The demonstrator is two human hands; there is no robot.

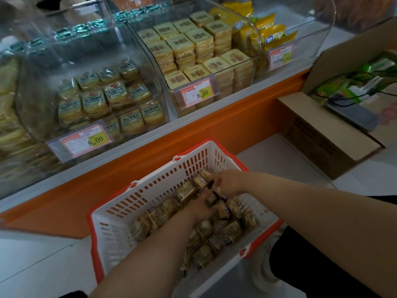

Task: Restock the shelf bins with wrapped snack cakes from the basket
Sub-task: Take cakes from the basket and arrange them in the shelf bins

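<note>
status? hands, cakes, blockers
Both hands in the basket: left hand and right hand gathering wrapped snack cakes; exact grip blurred. Shelf bins untouched. Nothing blocking.

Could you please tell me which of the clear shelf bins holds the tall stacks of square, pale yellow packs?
The middle bin, right of the bin of crinkly wrapped cakes; its packs are flat squares in neat stacks.

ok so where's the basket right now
In the head view the white, red-rimmed basket sits low and centre on the floor, against the orange shelf base, with both hands inside it among the snack cakes.
</note>
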